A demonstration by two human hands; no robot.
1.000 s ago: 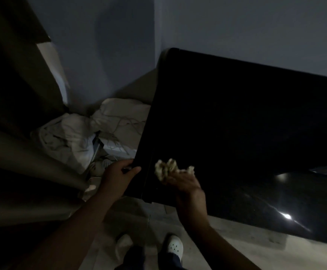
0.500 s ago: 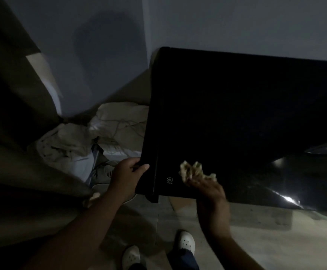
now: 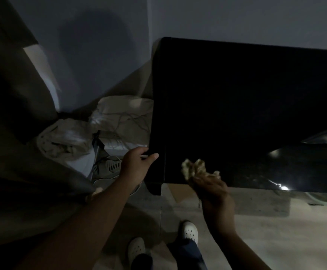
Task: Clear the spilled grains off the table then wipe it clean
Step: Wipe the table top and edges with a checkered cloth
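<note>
Wiping appears under way, judged from the positions alone. The right hand [image 3: 214,193] pinches a crumpled pale cloth [image 3: 194,169] between bunched fingers, and the cloth sits at the near edge of the dark table [image 3: 236,98], close to its left corner; whether it presses on the top cannot be told. The left hand [image 3: 137,165] grips the table's left edge, thumb laid over the top and fingers curled below, apparently steadying it. No heap of grains is evident on the dark surface. Faint pale specks [image 3: 256,177] on the near right part of the top may be leftover grains or mere glare; the dim light does not settle it. In my judgement the clearing is largely done, while the wide far and right portions of the top remain to be wiped. Bundled fabric [image 3: 69,141] lies on the floor left of the table.
</note>
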